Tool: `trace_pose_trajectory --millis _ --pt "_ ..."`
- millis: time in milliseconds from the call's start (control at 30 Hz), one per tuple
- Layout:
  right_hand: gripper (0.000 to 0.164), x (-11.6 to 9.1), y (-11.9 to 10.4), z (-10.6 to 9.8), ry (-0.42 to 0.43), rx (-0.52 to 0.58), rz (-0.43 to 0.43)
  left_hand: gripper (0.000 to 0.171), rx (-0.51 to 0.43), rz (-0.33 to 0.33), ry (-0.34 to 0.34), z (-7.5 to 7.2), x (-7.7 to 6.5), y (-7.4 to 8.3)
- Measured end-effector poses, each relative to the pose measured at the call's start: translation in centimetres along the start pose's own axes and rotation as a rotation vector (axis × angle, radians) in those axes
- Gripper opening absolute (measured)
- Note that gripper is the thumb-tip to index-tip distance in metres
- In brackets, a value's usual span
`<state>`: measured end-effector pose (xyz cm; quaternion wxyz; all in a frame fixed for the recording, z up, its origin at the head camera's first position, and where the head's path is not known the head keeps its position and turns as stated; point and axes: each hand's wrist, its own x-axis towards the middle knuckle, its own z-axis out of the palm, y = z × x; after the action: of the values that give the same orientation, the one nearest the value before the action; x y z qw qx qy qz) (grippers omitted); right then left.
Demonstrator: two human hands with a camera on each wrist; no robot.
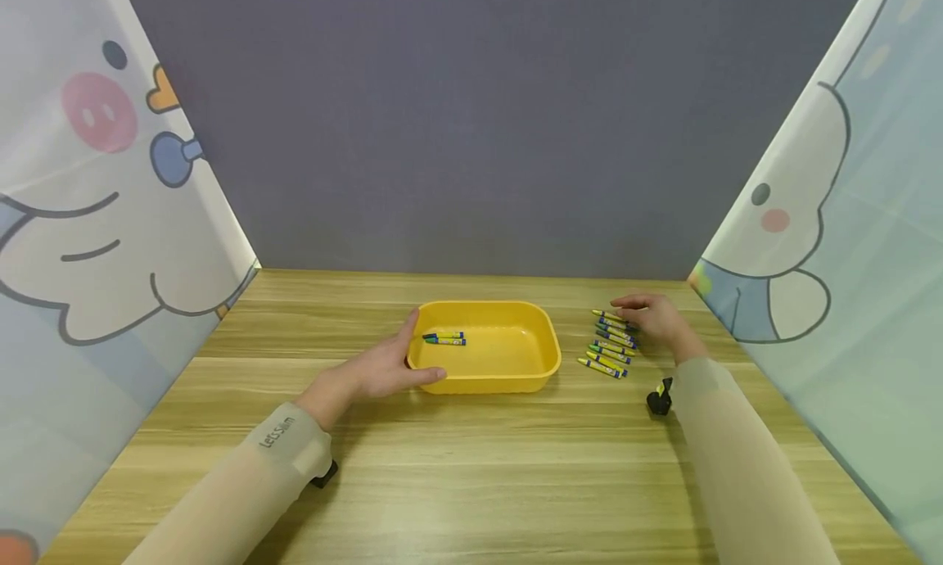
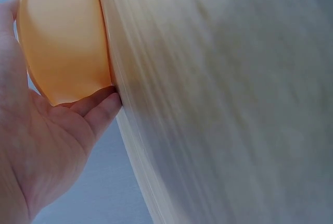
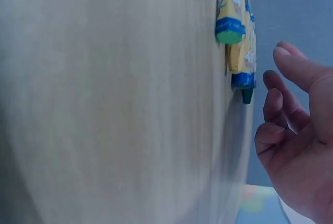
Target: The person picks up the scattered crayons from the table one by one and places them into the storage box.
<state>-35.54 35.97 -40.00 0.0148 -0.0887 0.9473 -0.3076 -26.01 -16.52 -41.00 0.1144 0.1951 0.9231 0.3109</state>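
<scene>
A yellow plastic tray [image 1: 504,356] sits on the table, and my left hand [image 1: 379,370] grips its left end. The thumb lies along the near corner; in the left wrist view the fingers reach round the tray's wall [image 2: 67,41]. Two crayons [image 1: 445,339], one dark-tipped and one green-tipped, lie side by side inside. To the right of the tray, several crayons [image 1: 610,358] in yellow-and-blue wrappers form a loose column. At that column's far end is my right hand [image 1: 656,318]. Its fingers [image 3: 274,130] are loosely bent, with nothing seen between them and the thumb.
The wood-grain table [image 1: 442,483] ends at a grey back panel [image 1: 471,139]. Printed cartoon sheets [image 1: 88,221] stand along both sides. A small black object [image 1: 659,398] shows beside the right cuff, and a dark piece [image 1: 324,475] under the left cuff.
</scene>
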Motion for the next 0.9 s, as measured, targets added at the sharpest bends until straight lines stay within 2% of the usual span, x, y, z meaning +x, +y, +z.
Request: trace_pose_trajectory --millis 200,633,900 --pt "0.04 0.16 0.59 -0.11 -0.029 -0.007 0.046 0.134 0.001 -0.004 0.004 0.09 0.11 -0.18" --pt "0.035 0.47 0.91 -0.09 -0.033 -0.024 0.031 0.134 0.003 0.008 0.004 0.05 0.27 -0.34" --pt "0.035 0.08 0.85 -0.28 0.03 -0.012 -0.004 0.135 -0.008 0.01 0.0 0.13 0.09 -0.15"
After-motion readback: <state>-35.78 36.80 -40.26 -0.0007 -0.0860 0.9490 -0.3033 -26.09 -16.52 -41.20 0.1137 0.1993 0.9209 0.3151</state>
